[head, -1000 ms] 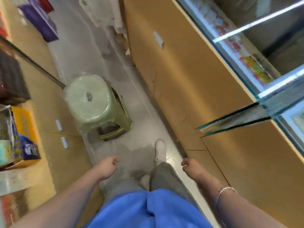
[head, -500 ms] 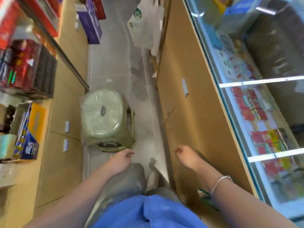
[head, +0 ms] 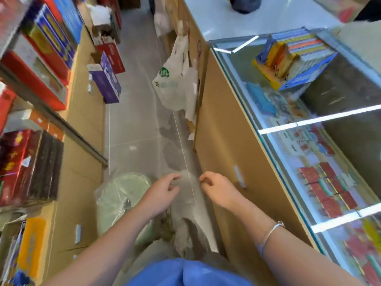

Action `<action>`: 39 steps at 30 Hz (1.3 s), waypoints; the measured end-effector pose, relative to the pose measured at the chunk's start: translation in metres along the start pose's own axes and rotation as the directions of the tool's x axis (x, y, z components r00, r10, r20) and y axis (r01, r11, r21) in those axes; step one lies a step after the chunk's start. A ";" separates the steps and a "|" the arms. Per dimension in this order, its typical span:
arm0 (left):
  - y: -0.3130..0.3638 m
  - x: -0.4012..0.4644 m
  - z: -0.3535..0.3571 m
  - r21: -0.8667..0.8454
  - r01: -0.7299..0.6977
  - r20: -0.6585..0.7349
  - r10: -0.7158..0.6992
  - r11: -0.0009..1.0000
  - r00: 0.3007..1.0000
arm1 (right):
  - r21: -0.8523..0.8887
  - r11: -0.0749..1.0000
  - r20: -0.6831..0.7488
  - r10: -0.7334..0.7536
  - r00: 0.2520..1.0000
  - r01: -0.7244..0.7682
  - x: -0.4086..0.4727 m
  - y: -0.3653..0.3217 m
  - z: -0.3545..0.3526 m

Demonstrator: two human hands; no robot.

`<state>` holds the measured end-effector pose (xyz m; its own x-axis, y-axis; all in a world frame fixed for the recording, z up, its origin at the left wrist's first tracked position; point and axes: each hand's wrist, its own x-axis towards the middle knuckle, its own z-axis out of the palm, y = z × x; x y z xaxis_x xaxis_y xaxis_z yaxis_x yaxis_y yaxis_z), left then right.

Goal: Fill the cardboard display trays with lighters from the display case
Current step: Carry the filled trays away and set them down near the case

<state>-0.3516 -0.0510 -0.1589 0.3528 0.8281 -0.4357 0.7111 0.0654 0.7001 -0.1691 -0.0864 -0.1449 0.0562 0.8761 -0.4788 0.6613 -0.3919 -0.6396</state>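
The glass display case (head: 309,141) runs along the right side of the aisle, its wooden back panel (head: 222,124) facing the person. Under the glass top lie rows of small red and multicoloured packs (head: 327,188); they may be the lighters, but the blur makes that uncertain. On the glass at the far end sits a blue and yellow cardboard display tray (head: 292,58) filled with upright, coloured packs.

Both hands hang in front of the body above the grey tiled floor (head: 140,124), close to each other but apart. The left hand (head: 162,190) has its fingers loosely curled, holding nothing. The right hand (head: 218,188) is likewise loosely curled and empty, with a silver bracelet (head: 270,232) on its wrist; it is just beside the case's wooden panel without touching it.

Below the left hand stands a pale green plastic stool (head: 121,195) wrapped in clear film. A white plastic bag (head: 175,83) with a green logo hangs from the counter farther down the aisle. A purple carton (head: 107,81) stands on the floor against the left shelving, where red and dark boxes (head: 31,164) are stacked.
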 end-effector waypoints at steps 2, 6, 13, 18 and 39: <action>0.019 0.026 -0.020 -0.028 -0.063 -0.018 0.063 0.998 0.998 | 0.076 0.996 -0.097 -0.032 0.995 0.040 0.015 -0.022 -0.023; 0.066 0.070 -0.046 -0.140 -0.191 -0.045 0.187 0.971 0.981 | 0.161 0.973 -0.348 -0.103 0.932 0.167 0.034 -0.051 -0.073; 0.156 0.131 -0.041 -0.242 -0.361 -0.067 0.356 0.901 0.932 | 0.302 0.911 -0.710 0.018 0.704 0.281 0.060 -0.035 -0.170; 0.220 0.158 -0.019 -0.205 -0.478 -0.170 0.450 0.854 0.877 | 0.315 0.937 -0.784 0.167 0.598 0.152 0.069 0.012 -0.217; 0.320 0.307 -0.012 -0.393 -0.370 -0.292 0.267 0.842 0.918 | 0.208 0.960 -0.849 0.271 0.453 -0.185 0.099 0.050 -0.239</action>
<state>-0.0228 0.2312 -0.0620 0.3366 0.9404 -0.0477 0.2293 -0.0327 0.9728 0.0484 0.0480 -0.0801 0.8400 0.5292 0.1199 0.4691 -0.5971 -0.6507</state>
